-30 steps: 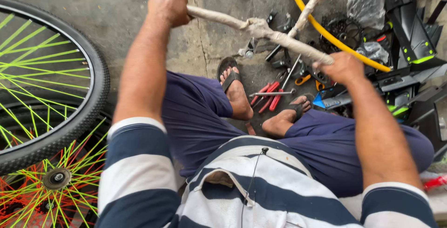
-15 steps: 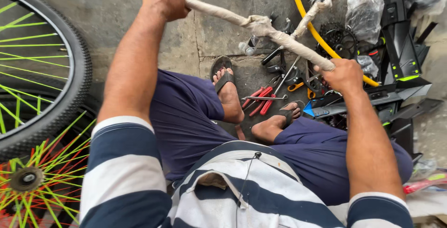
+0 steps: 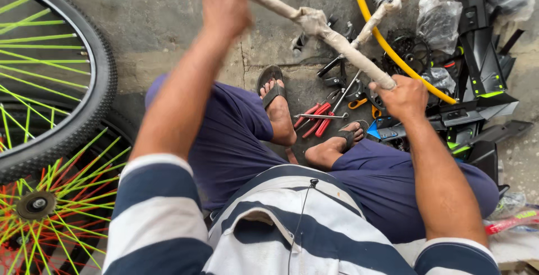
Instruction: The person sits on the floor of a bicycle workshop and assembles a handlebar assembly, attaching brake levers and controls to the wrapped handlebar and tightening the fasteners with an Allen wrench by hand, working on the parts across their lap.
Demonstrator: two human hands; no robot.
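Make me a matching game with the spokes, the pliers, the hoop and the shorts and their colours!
Things:
1. spokes
2. pliers
3. hoop
4. shorts

Colours:
A. yellow
B. dark blue
C. green
D. red handles

Pairs: 1-C, 2-D, 3-A, 4-B

Concrete floor (image 3: pixel 168 22), cracked. Two bicycle wheels (image 3: pixel 50 84) with black tyres and neon green spokes at its left edge. Red-handled pliers (image 3: pixel 314 119) and loose hand tools near centre. Yellow hoop (image 3: pixel 387 45), clear plastic bag (image 3: pixel 438 19) and black frame parts (image 3: pixel 480 56) toward upper right corner.
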